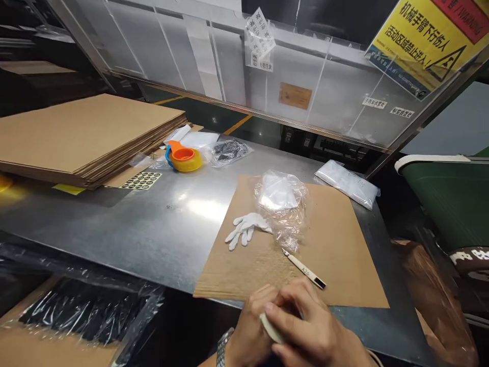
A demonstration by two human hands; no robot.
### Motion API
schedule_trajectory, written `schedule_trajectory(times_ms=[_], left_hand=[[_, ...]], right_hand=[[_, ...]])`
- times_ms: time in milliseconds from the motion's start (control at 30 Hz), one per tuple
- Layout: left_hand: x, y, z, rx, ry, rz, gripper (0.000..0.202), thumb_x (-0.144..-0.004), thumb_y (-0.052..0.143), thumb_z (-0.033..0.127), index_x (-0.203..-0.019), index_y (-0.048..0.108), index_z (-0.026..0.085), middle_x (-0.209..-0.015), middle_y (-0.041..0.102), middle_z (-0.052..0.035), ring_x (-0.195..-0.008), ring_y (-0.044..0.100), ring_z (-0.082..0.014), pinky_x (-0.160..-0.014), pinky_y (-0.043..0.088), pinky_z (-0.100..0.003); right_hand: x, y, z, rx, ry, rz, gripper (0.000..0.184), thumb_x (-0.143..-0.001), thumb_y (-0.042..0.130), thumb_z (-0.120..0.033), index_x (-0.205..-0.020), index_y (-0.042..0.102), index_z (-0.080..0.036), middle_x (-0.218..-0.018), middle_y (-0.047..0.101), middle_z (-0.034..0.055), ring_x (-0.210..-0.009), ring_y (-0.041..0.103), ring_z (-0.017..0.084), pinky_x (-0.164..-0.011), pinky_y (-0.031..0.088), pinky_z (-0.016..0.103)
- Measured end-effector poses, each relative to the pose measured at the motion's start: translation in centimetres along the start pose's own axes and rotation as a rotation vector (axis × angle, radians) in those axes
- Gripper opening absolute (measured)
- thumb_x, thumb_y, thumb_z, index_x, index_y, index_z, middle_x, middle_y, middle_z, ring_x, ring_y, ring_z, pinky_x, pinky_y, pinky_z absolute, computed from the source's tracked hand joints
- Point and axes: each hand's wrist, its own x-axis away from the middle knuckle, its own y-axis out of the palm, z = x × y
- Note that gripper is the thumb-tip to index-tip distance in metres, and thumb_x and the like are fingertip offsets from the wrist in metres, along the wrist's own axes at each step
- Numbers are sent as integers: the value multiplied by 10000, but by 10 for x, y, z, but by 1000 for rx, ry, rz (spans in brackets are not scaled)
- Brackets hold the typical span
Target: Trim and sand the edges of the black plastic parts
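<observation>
My two hands are together at the near edge of the table. My right hand [311, 326] pinches a small off-white piece [272, 330] that looks like a rubber finger cot, against my left hand [252, 326]. The left one is curled closed, its fingertips hidden behind the right. Just beyond them, a craft knife [304, 269] marked A26 lies on a brown cardboard sheet [344, 244], its blade pointing away to the left. Farther on, a white glove [248, 228] lies flat beside a crumpled clear plastic bag [280, 204] with white material inside.
Stacked cardboard sheets [95, 132], an orange and yellow tape dispenser [184, 157] and a sticker sheet [142, 180] lie on the metal table [153, 229] at left. A white plastic packet [347, 183] is at right. A clear panel [237, 66] stands behind; plastic-wrapped dark goods [80, 308] sit lower left.
</observation>
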Motion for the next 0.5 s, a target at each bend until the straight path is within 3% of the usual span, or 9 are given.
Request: schedule_trajectory(times_ms=[133, 233, 300, 400, 500], left_hand=[[8, -4, 7, -11, -8, -69, 45, -696, 582, 136, -690, 594, 179, -637, 564, -34, -629, 508, -170, -604, 360, -268], [9, -4, 10, 117, -71, -119, 80, -708, 557, 143, -636, 583, 165, -615, 532, -20, -601, 470, -148, -594, 346, -263], [8, -2, 11, 286, -118, -136, 113, -707, 558, 170, -596, 568, 154, -598, 504, -8, -582, 435, -134, -575, 334, -259], [7, 4, 9, 633, -253, -151, 55, -611, 587, 116, -652, 610, 144, -602, 524, 8, -588, 443, -127, -567, 336, -246], [6, 9, 3, 1079, -411, -29, 427, -552, 543, 79, -949, 660, 182, -882, 662, -18, -866, 562, -198, -774, 400, -278]], right_hand=[[2, 1, 0, 1, 56, -11, 447, -826, 502, -123, -1270, 457, -137, -960, 488, 105, -877, 457, 195, -746, 461, 336], [10, 7, 2, -40, 43, 18, 511, -831, 517, -148, -1328, 402, -183, -965, 479, 90, -878, 459, 192, -736, 465, 331], [13, 15, 2, -80, 39, 52, 531, -840, 523, -192, -1352, 381, -206, -982, 477, 87, -889, 463, 198, -749, 466, 346], [18, 35, 5, -215, 175, 245, 463, -881, 484, -267, -1338, 414, -241, -1047, 461, 91, -943, 488, 207, -803, 466, 372], [27, 63, 12, -362, 344, 459, 403, -898, 465, -337, -1293, 478, -260, -1083, 464, 90, -1019, 504, 220, -841, 464, 360]])
